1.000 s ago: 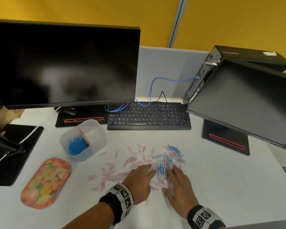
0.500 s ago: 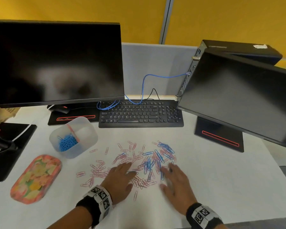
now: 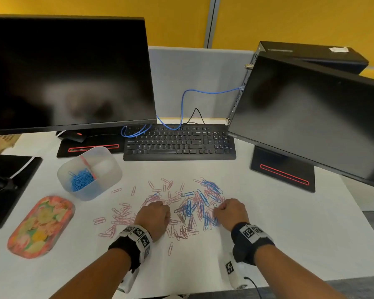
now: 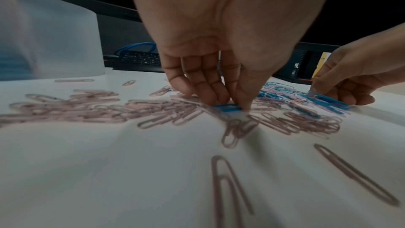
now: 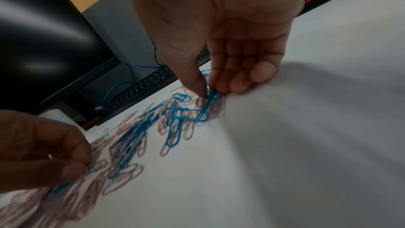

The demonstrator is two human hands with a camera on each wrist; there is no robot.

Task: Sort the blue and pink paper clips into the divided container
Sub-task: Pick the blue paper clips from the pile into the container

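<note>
Left hand (image 4: pixel 219 49) and right hand (image 5: pixel 230 44) each pinch a blue clip (image 4: pixel 227 107) from the table's (image 3: pixel 289 223) near-edge heap; light, slippery wire, best nipped at a loop.

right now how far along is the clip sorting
Early. One side of the divided container holds blue clips; the other looks empty. The left hand pinches a blue clip, the right hand another. Most pink clips remain on the table.
</note>
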